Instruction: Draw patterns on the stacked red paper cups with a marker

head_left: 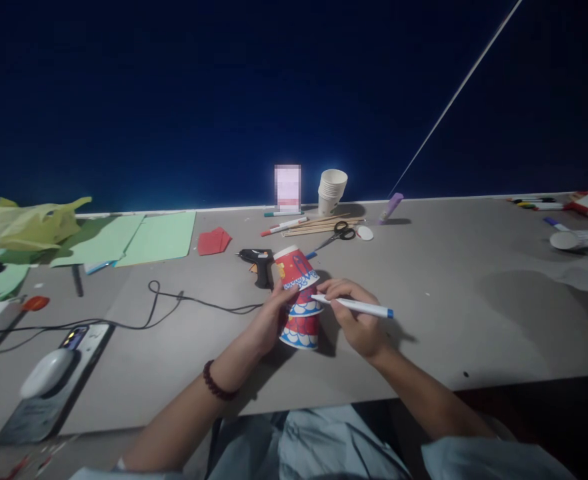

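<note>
Joined end to end, several paper cups (301, 323) form a tilted stack, coloured red with blue and white scallops along the rims. My left hand (269, 317) is closed around the stack from its left side. A white marker (364, 306) with a blue end lies in the pinch of my right hand (357, 317). Its tip is at the red surface of the middle cup; whether it touches I cannot tell. Just behind the cups rests a black glue gun (259, 265), its cord running left.
Behind the hands lie scissors (341, 232), wooden sticks (319, 227), a white disc (365, 233) and stacked white cups (332, 190). Red paper (214, 241), green sheets (159, 239) and a yellow bag (24, 227) are left. A purple tube (392, 207) stands right; a phone (39, 413) lies near left.
</note>
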Tool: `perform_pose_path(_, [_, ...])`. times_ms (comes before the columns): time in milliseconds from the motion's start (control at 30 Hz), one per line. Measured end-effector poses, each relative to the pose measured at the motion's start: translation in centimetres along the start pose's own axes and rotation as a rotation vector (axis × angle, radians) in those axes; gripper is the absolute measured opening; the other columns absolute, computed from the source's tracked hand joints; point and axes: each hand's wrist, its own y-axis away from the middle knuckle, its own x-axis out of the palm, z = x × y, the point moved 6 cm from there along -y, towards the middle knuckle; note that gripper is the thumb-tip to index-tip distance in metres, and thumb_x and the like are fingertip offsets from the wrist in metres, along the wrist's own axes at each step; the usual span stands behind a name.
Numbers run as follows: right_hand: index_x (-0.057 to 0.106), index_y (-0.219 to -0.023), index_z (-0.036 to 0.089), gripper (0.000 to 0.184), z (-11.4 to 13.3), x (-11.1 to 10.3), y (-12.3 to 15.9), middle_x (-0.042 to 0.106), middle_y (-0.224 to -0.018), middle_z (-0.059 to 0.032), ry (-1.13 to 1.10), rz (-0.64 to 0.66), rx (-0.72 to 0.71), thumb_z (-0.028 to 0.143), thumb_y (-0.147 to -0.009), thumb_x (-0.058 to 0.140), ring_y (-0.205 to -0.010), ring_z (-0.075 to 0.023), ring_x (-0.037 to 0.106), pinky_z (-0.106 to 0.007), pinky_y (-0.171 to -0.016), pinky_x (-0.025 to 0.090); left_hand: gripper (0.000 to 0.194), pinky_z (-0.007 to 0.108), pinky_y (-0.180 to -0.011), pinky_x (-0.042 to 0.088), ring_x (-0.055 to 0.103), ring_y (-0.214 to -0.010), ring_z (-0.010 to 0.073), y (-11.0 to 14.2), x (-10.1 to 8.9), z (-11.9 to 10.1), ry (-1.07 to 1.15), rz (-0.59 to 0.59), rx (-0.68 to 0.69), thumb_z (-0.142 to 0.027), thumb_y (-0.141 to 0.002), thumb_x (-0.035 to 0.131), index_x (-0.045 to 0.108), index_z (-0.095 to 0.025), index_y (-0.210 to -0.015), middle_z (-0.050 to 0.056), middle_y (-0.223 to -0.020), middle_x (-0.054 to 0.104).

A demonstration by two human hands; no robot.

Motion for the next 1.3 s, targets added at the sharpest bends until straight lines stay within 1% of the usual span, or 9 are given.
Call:
perform_pose_path(133, [0.068, -0.082, 0.023, 0.013, -0.1, 0.1, 0.1, 0.074, -0.090, -0.0056, 0.011, 0.005, 0.001, 0.013, -0.085, 0.060, -0.087, -0.0207, 0.072, -0.035, -0.081, 0.057, 0.041, 0.033, -0.080, 0.056, 0.071, -0.084, 0.0212, 0.0, 0.0, 0.0, -0.006, 0.001, -0.001, -0.026, -0.080, 0.075, 0.063, -0.017, -0.118, 0.007, -0.099, 0.076])
perform_pose_path(267, [0.067, -0.081, 0.023, 0.013, -0.1, 0.0, 0.1, 0.074, -0.089, -0.0058, 0.015, 0.001, -0.002, 0.012, -0.084, 0.060, -0.086, -0.0212, 0.072, -0.035, -0.080, 0.057, 0.039, 0.032, -0.078, 0.056, 0.071, -0.083, 0.0204, 0.0, 0.0, 0.1, 0.003, -0.003, 0.003, -0.025, -0.081, 0.074, 0.064, -0.017, -0.117, 0.007, -0.097, 0.076])
perform_pose_path(533, [0.066, -0.080, 0.022, 0.012, -0.2, -0.1, 0.1, 0.074, -0.089, -0.0066, -0.017, -0.021, 0.034, 0.016, -0.086, 0.059, -0.085, -0.0216, 0.071, -0.036, -0.078, 0.056, 0.041, 0.031, -0.076, 0.057, 0.072, -0.083, 0.0201, -0.1, -0.1, 0.1, -0.008, 0.009, 0.011, -0.026, -0.080, 0.075, 0.063, -0.018, -0.118, 0.006, -0.096, 0.076])
perform_pose_path(633, [0.066, -0.081, 0.022, 0.012, -0.5, -0.1, 0.2, 0.074, -0.089, -0.0061, -0.081, -0.038, 0.070, 0.019, -0.088, 0.058, -0.086, -0.0212, 0.071, -0.036, -0.079, 0.056, 0.042, 0.031, -0.075, 0.057, 0.072, -0.082, 0.0200, 0.0, 0.0, 0.0, -0.017, 0.014, 0.003, -0.027, -0.080, 0.076, 0.062, -0.017, -0.119, 0.006, -0.096, 0.075])
perform_pose_path(733, [0.066, -0.083, 0.023, 0.010, -1.3, -0.3, 0.4, 0.074, -0.090, -0.0052, -0.154, -0.085, 0.134, 0.021, -0.089, 0.057, -0.087, -0.0210, 0.070, -0.036, -0.080, 0.056, 0.042, 0.030, -0.073, 0.057, 0.072, -0.079, 0.0194, 0.1, -0.1, 0.0, -0.020, 0.012, -0.014, -0.027, -0.080, 0.077, 0.062, -0.017, -0.118, 0.006, -0.095, 0.076])
perform_pose_path(833, [0.066, -0.084, 0.023, 0.009, -1.8, -0.4, 0.5, 0.074, -0.090, -0.0046, -0.180, -0.117, 0.171, 0.023, -0.088, 0.058, -0.088, -0.0212, 0.070, -0.036, -0.082, 0.056, 0.043, 0.030, -0.073, 0.057, 0.072, -0.079, 0.0194, 0.0, -0.3, 0.1, -0.018, 0.001, -0.032, -0.028, -0.080, 0.077, 0.062, -0.017, -0.118, 0.006, -0.095, 0.076])
perform_pose_path(1067, [0.066, -0.083, 0.023, 0.010, -1.0, 0.0, 0.3, 0.074, -0.089, -0.0057, -0.120, -0.029, 0.155, 0.024, -0.089, 0.058, -0.089, -0.0216, 0.070, -0.036, -0.080, 0.057, 0.045, 0.032, -0.075, 0.056, 0.072, -0.080, 0.0215, -0.3, -0.6, 0.4, -0.044, -0.019, -0.029, -0.033, -0.080, 0.078, 0.064, -0.018, -0.120, 0.009, -0.099, 0.076])
perform_pose_path(1200, [0.066, -0.084, 0.023, 0.011, -1.0, 0.1, 0.3, 0.074, -0.092, -0.0054, -0.080, 0.010, 0.133, 0.022, -0.090, 0.058, -0.090, -0.0208, 0.071, -0.035, -0.083, 0.057, 0.041, 0.034, -0.081, 0.056, 0.072, -0.084, 0.0226, -0.3, -0.4, 0.5, -0.006, -0.022, -0.069, -0.034, -0.084, 0.072, 0.066, -0.016, -0.119, 0.010, -0.100, 0.076])
perform_pose_path(1300, [0.067, -0.084, 0.023, 0.010, -1.1, 0.2, 0.3, 0.074, -0.094, -0.0049, -0.029, 0.033, 0.104, 0.019, -0.089, 0.060, -0.090, -0.0206, 0.071, -0.035, -0.085, 0.056, 0.041, 0.035, -0.083, 0.056, 0.072, -0.087, 0.0235, -0.2, -0.3, 0.5, -0.008, -0.025, -0.070, -0.034, -0.083, 0.072, 0.065, -0.016, -0.120, 0.010, -0.102, 0.076])
